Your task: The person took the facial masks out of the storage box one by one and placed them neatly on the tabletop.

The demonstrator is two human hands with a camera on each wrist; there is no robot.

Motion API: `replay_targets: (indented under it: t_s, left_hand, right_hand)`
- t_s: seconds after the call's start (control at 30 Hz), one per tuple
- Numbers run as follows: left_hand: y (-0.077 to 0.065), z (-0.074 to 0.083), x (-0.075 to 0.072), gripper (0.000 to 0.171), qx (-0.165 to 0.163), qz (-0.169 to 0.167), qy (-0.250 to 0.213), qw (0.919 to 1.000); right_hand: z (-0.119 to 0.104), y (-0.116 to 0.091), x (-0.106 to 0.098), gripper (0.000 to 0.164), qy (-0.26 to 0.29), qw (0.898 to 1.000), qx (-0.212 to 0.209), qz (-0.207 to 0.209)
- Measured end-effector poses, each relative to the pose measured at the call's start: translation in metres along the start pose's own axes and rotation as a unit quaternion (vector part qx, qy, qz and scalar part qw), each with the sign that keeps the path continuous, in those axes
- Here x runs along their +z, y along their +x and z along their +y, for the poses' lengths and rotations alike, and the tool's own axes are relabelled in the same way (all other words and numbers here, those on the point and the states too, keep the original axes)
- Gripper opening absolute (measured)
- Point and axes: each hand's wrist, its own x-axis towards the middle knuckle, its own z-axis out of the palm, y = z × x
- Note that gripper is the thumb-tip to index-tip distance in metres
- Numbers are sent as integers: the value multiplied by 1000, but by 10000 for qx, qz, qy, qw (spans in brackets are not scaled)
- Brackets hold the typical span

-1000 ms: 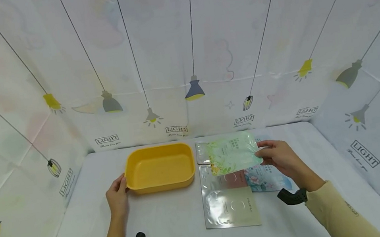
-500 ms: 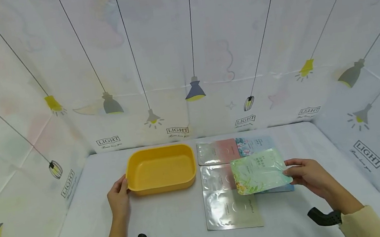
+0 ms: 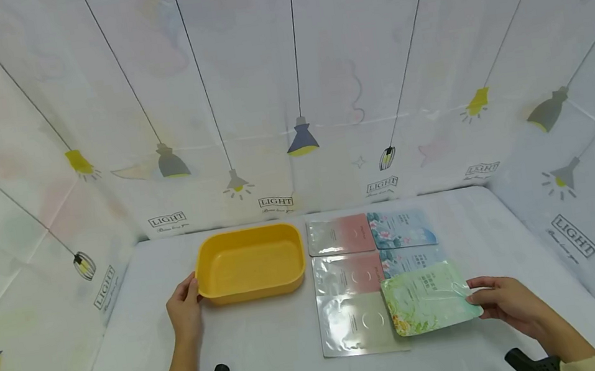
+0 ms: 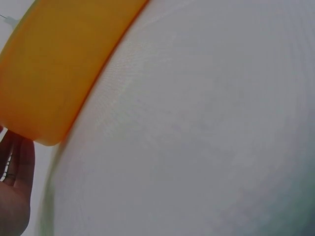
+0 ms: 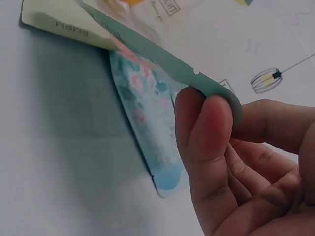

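Note:
My left hand holds the left side of a yellow plastic tray, its fingers at the lower corner. In the left wrist view the tray's orange-looking wall rises beside the fingertips. On the right, a pale green face mask packet with printed leaves and flowers is pinched at its right end between thumb and fingers of my right hand. Tilted, it overlaps a beige packet and a blue floral packet. The right wrist view shows the green packet nearly edge-on.
Two pink-and-silver packets lie one below the other right of the tray, above the beige one. Another blue floral packet lies at the back. A white cloth covers the table; a lamp-printed curtain stands behind it.
My right hand has carried the green packet toward the front right, off the back packets and down beside the beige one. The left hand and the tray have stayed in place.

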Motion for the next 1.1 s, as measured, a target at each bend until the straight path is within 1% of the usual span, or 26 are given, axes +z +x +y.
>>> replay_targets:
  t_s: [0.13,0.23,0.33,0.5,0.57,0.63,0.73,0.83,0.93,1.0,1.07,1.1]
  left_hand:
    - [1,0,0,44,122,-15,-33,9999]
    - [1,1,0,43,100,-38,-65,9999]
    - [-2,5,-1,41,18,-121,-122,9998]
    - [-9,20,-2,37,-53,-218,-172,9996]
    - [-12,25,-2,36,-55,-221,-158,9996]
    - [-12,26,-2,36,-53,-210,-149,9997]
    - [-8,17,-2,39,32,-201,-139,9997]
    - [-2,5,-2,41,133,-161,-67,9998]
    - [-2,4,-1,40,131,-125,-51,9998]
    - [-2,4,-2,41,92,-128,-33,9999]
    - [-2,4,-1,41,89,-99,-10,9999]
    - [-1,1,-1,41,120,-77,19,9999]
  right_hand:
    - [17,0,-5,61,122,9996,84,-249]
    - [28,-1,-7,60,185,9987,123,-464]
    - [38,0,-7,59,187,9979,221,-582]
    - [46,1,-5,59,-86,9984,457,-332]
    - [46,1,-5,58,-239,9983,478,-224]
    - [45,1,-4,56,-376,9981,432,-208]
    - [43,0,-3,52,-585,9974,392,-134]
    - [41,2,-1,48,-859,9949,492,197]
    - [38,2,2,43,-1079,9901,705,548]
    - [38,3,4,41,-1173,9873,832,671]
    - [37,2,5,40,-1232,9857,907,711]
    - [37,3,6,39,-1273,9849,931,714]
